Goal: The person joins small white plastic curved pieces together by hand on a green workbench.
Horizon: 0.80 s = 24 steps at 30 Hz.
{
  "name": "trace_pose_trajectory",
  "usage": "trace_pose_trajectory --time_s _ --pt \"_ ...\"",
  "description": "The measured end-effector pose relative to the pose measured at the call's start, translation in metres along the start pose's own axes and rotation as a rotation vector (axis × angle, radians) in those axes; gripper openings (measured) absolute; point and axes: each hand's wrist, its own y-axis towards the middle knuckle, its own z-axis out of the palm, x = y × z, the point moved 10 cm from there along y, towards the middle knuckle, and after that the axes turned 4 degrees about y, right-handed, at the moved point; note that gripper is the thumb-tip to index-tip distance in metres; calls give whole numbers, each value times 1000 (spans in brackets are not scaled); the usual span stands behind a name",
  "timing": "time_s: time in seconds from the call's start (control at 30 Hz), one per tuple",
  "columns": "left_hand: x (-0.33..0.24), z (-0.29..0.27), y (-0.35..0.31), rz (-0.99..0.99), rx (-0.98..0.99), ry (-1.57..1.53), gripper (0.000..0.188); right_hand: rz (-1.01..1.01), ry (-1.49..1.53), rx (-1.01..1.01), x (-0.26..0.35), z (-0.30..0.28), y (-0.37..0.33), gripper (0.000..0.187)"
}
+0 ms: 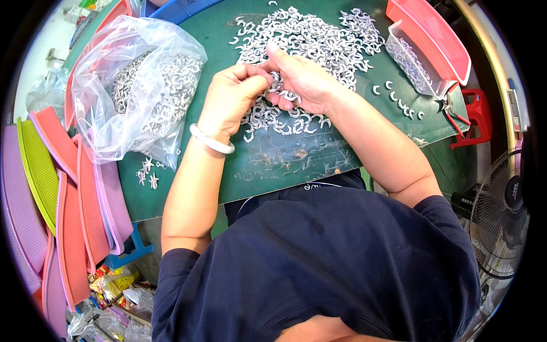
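A large heap of small silver-grey crescent-shaped metal pieces [319, 43] is spread over the green table [256, 165]. Above its near part, my right hand [305, 80] is cupped with its thumb raised, and several of the crescent pieces [277, 85] rest in its palm and fingers. My left hand [236, 91], with a white bangle at the wrist, meets it from the left. Its thumb and forefinger are pinched together at the edge of those pieces; its fingertips partly hide the piece between them.
Left of my hands stands an open clear plastic bag [156, 91] full of metal pieces. Star-shaped pieces [149, 171] lie below it, beside stacked coloured baskets [68, 211]. At the right are a clear bin [413, 62], a pink basket [436, 34], red-handled pliers [453, 114] and a fan [504, 211].
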Motion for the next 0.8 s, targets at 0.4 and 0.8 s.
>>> trace_pose_trajectory --time_s 0.4,0.8 --pt "23 -4 3 -278 246 -733 16 -8 23 29 8 4 -6 39" --pt "22 -6 3 -221 206 -669 15 -114 5 62 13 3 -3 15"
